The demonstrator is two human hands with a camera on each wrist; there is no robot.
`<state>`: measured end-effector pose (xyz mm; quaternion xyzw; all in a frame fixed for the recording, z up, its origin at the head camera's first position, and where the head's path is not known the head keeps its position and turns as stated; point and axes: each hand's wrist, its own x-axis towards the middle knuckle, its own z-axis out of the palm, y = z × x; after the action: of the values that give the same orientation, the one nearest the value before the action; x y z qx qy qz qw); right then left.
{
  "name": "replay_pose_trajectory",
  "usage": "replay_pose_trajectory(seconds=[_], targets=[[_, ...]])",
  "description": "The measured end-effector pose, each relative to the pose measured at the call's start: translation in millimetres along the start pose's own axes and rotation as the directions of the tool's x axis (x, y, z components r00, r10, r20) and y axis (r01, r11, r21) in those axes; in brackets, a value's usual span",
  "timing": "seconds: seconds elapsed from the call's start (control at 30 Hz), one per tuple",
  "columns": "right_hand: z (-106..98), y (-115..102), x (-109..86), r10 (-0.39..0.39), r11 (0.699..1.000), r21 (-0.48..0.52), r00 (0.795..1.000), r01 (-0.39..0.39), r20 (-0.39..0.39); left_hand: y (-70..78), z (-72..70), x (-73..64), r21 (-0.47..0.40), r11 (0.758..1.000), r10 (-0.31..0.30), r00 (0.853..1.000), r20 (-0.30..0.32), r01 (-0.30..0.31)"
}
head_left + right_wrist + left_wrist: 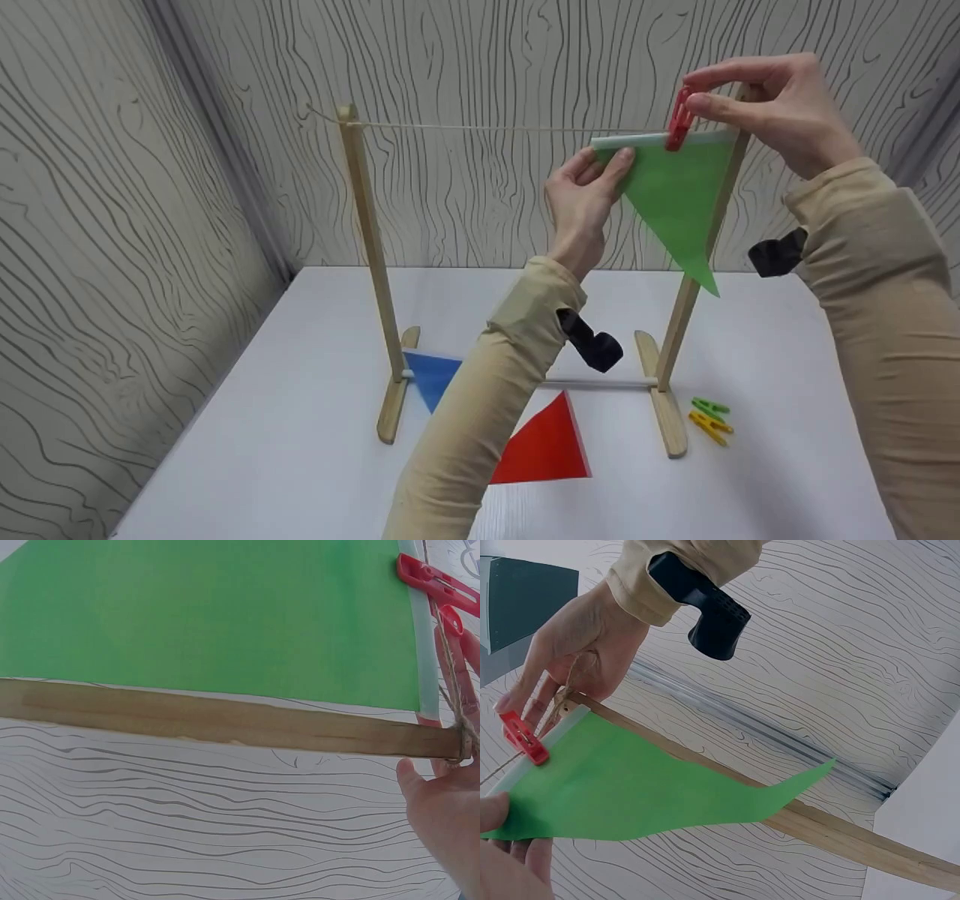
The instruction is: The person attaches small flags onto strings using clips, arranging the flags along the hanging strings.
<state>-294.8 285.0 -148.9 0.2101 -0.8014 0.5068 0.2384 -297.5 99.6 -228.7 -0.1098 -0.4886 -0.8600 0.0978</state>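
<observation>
A green triangular pennant (679, 195) with a white top edge hangs along a string (480, 127) tied between two wooden posts. My left hand (585, 195) pinches its upper left corner between thumb and fingers. With thumb and forefinger, my right hand (780, 112) grips a red clothespin (681, 120) by its upper end, beside the right post. The lower tip of the clothespin overlaps the pennant's white edge and the string, and the left wrist view shows the same red clothespin (525, 739) across that edge. The pennant's point dangles down in front of the right post (679, 330).
On the white table (247, 450) lie a blue pennant (431, 375) and a red pennant (547, 446), both partly behind my left forearm. Green (709, 407) and yellow (711, 427) clothespins rest right of the stand's right foot (664, 420). The left post (371, 247) stands upright.
</observation>
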Motion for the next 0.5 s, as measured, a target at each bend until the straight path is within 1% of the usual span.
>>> replay_pose_trajectory(seconds=[0.13,0.5], targets=[[0.4,0.2,-0.5,0.015,1.0,-0.008,1.0,-0.015,-0.002,-0.3,-1.0,0.5,-0.007,1.0,-0.001,1.0,0.009,0.001],[-0.1,0.7,-0.8,0.005,1.0,-0.019,1.0,-0.005,0.001,0.2,-3.1,0.2,-0.015,1.0,0.002,1.0,0.026,-0.002]])
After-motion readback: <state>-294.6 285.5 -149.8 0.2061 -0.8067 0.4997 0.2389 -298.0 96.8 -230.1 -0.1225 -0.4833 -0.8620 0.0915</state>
